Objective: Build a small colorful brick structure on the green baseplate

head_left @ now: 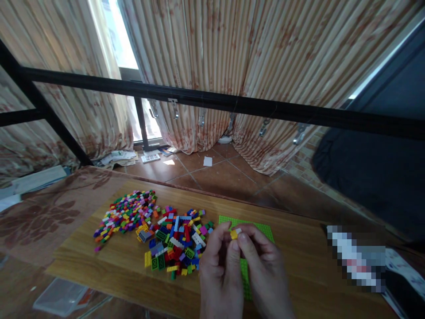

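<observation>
My left hand (221, 261) and my right hand (264, 261) meet over the green baseplate (245, 220), fingers closed. Pinched between their fingertips is a small yellow brick (234, 234), and a whitish piece (238, 231) sits against its right side. Whether those two are joined, I cannot make out. Both hands cover much of the baseplate. Just left of my left hand lies a loose heap of larger toy bricks (179, 241) in many colours. Farther left spreads a pile of smaller bricks (129, 212).
Everything rests on a wooden board (109, 266). A blurred-out item (355, 261) lies at its right end, beside a dark object (403, 283). A clear plastic box (61, 296) is below the left edge. Beyond run a black metal rail (206, 97) and striped curtains (212, 48).
</observation>
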The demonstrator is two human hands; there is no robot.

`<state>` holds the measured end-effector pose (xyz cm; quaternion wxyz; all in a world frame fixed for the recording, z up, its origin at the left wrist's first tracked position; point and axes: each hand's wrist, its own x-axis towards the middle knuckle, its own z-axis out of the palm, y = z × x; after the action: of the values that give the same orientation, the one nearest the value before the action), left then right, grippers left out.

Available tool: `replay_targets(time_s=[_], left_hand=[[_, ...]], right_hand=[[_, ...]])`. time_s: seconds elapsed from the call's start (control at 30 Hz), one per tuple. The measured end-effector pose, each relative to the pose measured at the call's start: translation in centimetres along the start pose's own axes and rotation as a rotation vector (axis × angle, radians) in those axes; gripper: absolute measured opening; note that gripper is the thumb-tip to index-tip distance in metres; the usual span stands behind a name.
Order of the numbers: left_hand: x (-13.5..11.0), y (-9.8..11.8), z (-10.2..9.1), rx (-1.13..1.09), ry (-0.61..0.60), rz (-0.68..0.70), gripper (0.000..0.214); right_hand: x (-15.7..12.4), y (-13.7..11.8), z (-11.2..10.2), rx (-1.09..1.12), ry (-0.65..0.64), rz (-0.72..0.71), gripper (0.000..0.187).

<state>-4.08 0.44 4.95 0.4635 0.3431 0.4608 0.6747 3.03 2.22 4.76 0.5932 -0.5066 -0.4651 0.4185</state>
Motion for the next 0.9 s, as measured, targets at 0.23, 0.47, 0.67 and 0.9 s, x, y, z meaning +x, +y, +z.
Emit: replay_targets(time_s=[0.23, 0.47, 0.67, 0.9], left_hand=[[1.0, -0.4, -0.6, -0.033, -0.016, 0.010, 0.022], [0.2, -0.7, 0.0, 0.110, 0.120, 0.262, 0.012], [-0.4, -0.3, 0.5, 0.055, 0.145, 0.143, 0.015], [1.5, -0.4, -0.3, -0.236, 0.132, -0.257, 0.032]], right_hand=[[0.3, 0.9, 0.4, 0.200, 0.041, 0.009, 0.012], [-1.0, 0.6, 1.3, 0.152, 0.104, 0.061, 0.019], [-1.3, 0.3, 2.0, 0.223, 0.154, 0.211, 0.033], [-0.1, 0.8, 2.5, 0.617, 0.144, 0.505, 0.031]])
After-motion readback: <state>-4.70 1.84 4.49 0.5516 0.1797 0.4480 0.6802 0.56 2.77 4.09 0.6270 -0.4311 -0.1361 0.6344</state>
